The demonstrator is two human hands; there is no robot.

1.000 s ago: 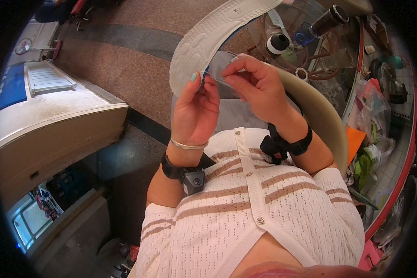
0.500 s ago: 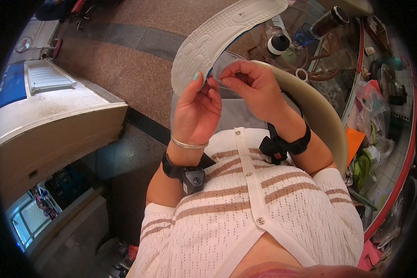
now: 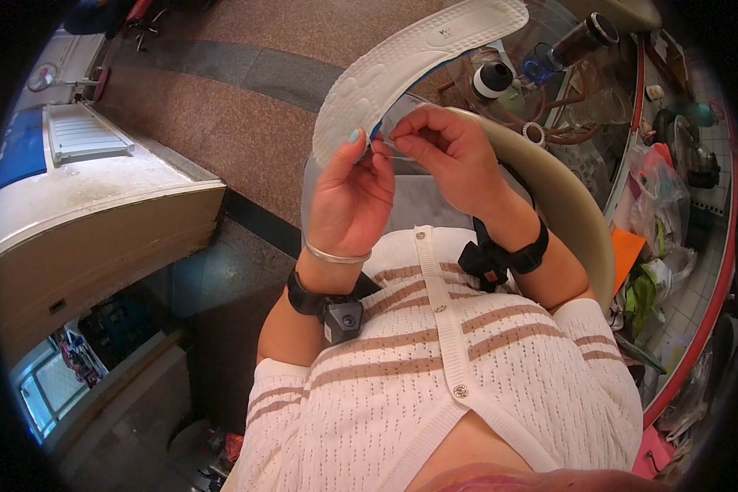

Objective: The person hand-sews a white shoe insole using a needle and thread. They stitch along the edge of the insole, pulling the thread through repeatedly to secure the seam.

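My left hand [image 3: 353, 193] grips a long white insole [image 3: 385, 61] near its lower end, thumb up and fingers curled at the insole's blue-edged side. The insole arches up to the right, with a raised pad pattern and a small printed mark. My right hand [image 3: 455, 160], just right of the left, pinches a thin clear strand or strip of film, too fine to make out surely, beside the blue edge. Both wrists carry black strapped devices; the left also has a silver bangle.
A glass table [image 3: 578, 115] at upper right holds a tumbler [image 3: 586, 41] and a black-and-white cup [image 3: 492, 78]. Plastic bags [image 3: 656, 189] and an orange sheet [image 3: 627, 254] lie at the right. A beige chair [image 3: 590, 230] curves behind my right arm; a white counter [image 3: 123, 197] stands left.
The insole and my left hand have shifted slightly to the right. My right hand has moved a little downward, its fingers still pinched beside the insole's edge.
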